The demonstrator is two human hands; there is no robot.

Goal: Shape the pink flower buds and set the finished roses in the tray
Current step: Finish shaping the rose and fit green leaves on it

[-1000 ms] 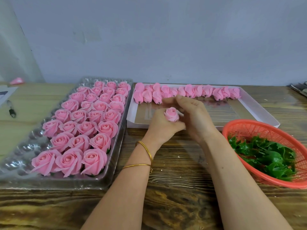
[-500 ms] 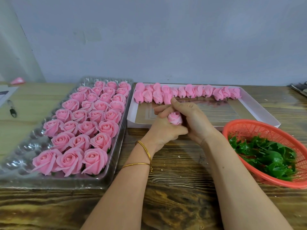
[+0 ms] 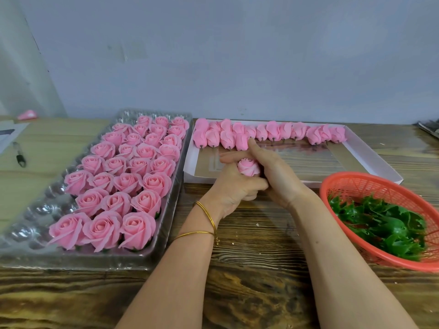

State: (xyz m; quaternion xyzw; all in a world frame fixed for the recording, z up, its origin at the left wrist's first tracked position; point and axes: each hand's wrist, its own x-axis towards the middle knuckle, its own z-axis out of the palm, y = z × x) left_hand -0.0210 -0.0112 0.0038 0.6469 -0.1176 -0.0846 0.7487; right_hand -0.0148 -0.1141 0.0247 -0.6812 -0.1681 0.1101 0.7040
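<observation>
Currently left hand (image 3: 234, 186) and right hand (image 3: 278, 176) both grip one held bud (image 3: 248, 166). Clear tray (image 3: 40, 210) holds finished roses (image 3: 133, 169). White box (image 3: 190, 162) holds loose buds (image 3: 273, 131); orange basket (image 3: 370, 186), green leaves (image 3: 384, 229).

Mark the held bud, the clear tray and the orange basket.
held bud (image 3: 248, 166), head view, petal top.
clear tray (image 3: 28, 232), head view, bare near-left cups.
orange basket (image 3: 370, 186), head view, far inner wall.

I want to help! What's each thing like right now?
pink bud: held between both hands.
left hand: grips it.
right hand: grips it too.
clear tray: mostly full of open roses, left cells empty.
white box: closed buds along far edge.
orange basket: holds green leaves.
</observation>
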